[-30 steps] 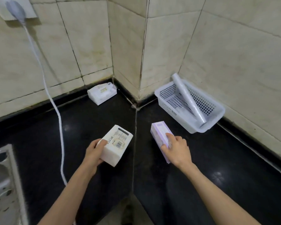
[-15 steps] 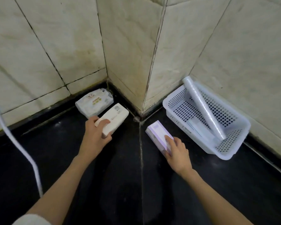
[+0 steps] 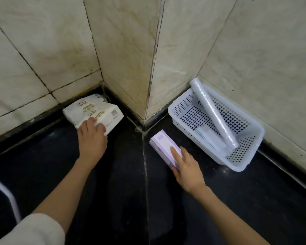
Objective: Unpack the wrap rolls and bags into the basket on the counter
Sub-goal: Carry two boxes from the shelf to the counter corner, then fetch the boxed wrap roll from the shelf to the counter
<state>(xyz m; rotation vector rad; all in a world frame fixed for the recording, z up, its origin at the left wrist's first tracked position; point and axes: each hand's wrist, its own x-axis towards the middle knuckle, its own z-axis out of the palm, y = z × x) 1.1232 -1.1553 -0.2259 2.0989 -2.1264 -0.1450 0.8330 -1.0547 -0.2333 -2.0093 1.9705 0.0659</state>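
A white perforated basket (image 3: 237, 167) stands on the black counter against the right wall. A clear wrap roll (image 3: 214, 114) leans across it, its top end over the rim, and a flat white box with a blue edge (image 3: 206, 137) lies on the basket floor. My right hand (image 3: 186, 167) grips the near end of a purple box (image 3: 162, 145) lying on the counter just left of the basket. My left hand (image 3: 92, 137) holds a white box (image 3: 111, 119) down on the counter, pressed against a soft white pack (image 3: 83, 110) in the left wall corner.
A tiled wall column (image 3: 147, 68) juts out between the two hands. A seam (image 3: 145, 174) runs down the black counter from its foot. A white cable (image 3: 9, 197) curves at the lower left. My left sleeve (image 3: 34, 230) shows at the bottom.
My left hand carried the white box away from me to the corner and set it against the soft pack. My right hand stayed on the purple box. The view moved closer to the corner.
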